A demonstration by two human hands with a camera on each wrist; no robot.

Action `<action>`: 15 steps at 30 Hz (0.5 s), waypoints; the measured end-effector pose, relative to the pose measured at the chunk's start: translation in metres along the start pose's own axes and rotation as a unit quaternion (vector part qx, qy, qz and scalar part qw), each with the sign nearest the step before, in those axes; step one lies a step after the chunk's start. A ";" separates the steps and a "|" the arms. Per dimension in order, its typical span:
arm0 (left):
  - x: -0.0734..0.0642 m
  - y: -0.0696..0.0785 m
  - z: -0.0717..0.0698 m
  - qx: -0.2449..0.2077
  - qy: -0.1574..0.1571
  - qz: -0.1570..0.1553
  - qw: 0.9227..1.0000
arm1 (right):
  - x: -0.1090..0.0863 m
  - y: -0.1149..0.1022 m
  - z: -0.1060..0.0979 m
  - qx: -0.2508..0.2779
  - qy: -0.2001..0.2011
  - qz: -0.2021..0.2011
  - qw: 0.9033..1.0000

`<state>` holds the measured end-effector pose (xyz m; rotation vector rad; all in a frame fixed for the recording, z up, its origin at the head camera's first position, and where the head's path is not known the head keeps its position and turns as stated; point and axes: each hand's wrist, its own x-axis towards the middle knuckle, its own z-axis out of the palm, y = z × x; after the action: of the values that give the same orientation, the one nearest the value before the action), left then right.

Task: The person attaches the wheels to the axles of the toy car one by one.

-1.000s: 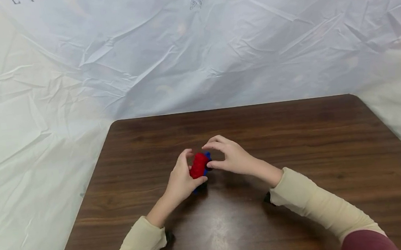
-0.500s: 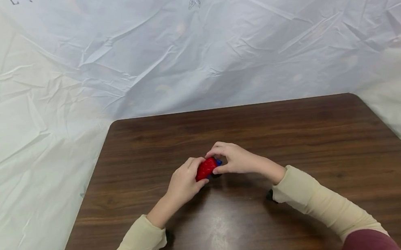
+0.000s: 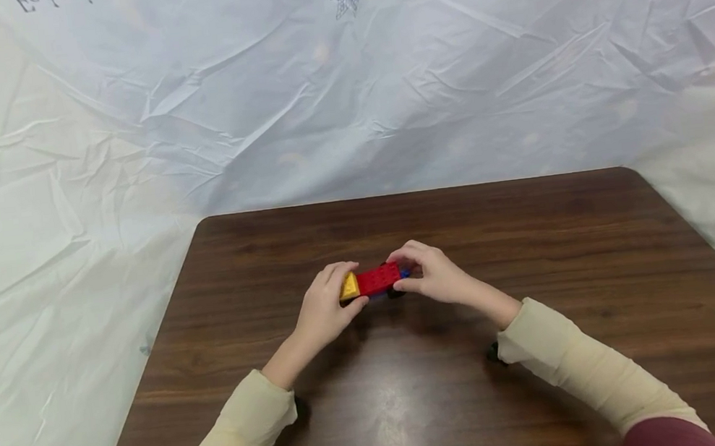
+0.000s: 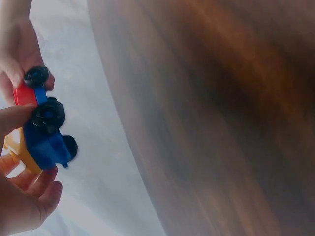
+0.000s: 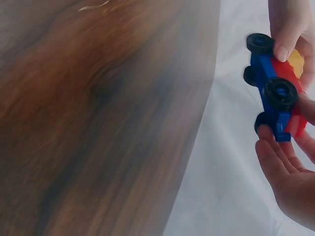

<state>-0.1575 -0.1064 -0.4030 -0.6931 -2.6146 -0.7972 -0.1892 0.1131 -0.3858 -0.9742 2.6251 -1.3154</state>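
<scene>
A toy car with a red studded brick top [image 3: 379, 279] is held over the table between both hands. Its yellow block end [image 3: 349, 286] sits in the left hand [image 3: 323, 308], thumb on the near side and fingers on the far side. At the other end, the right hand [image 3: 439, 277] pinches the red part between thumb and fingers. The right wrist view shows the blue chassis [image 5: 263, 69] and its black wheels [image 5: 281, 93]. In the left wrist view, a blue hooked end [image 4: 47, 150] points down past the left fingertips. The palms hide part of the yellow end.
A dark brown wooden table [image 3: 495, 223] with rounded far corners lies under the hands. Behind it hangs a wrinkled pale sheet [image 3: 294, 113] with a butterfly print and lettering. A thin light scrap [image 5: 93, 7] lies on the tabletop.
The toy car has shifted right and turned more sideways, so its yellow end now shows. The right hand, loosely beside it a second ago, now grips its right end.
</scene>
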 end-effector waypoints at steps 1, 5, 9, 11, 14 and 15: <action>0.003 -0.002 0.000 -0.011 -0.005 -0.011 1.000 | -0.001 0.003 -0.002 0.007 0.013 0.008 1.000; 0.015 -0.009 0.003 -0.049 -0.031 -0.045 0.997 | -0.004 0.015 -0.008 0.025 0.053 0.043 0.997; 0.028 -0.014 0.010 -0.058 -0.052 -0.042 0.996 | -0.006 0.029 -0.012 0.044 0.070 0.077 0.994; 0.035 -0.016 0.015 -0.052 -0.063 -0.034 0.996 | -0.007 0.036 -0.013 0.045 0.071 0.088 0.993; 0.043 -0.018 0.024 -0.040 -0.078 -0.028 0.996 | -0.007 0.047 -0.015 0.033 0.072 0.099 0.992; 0.046 -0.019 0.028 -0.037 -0.083 -0.028 0.995 | -0.007 0.051 -0.016 0.029 0.071 0.103 0.992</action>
<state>-0.2102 -0.0879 -0.4136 -0.7383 -2.7767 -0.8913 -0.2144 0.1505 -0.4146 -0.6022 2.6833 -1.4505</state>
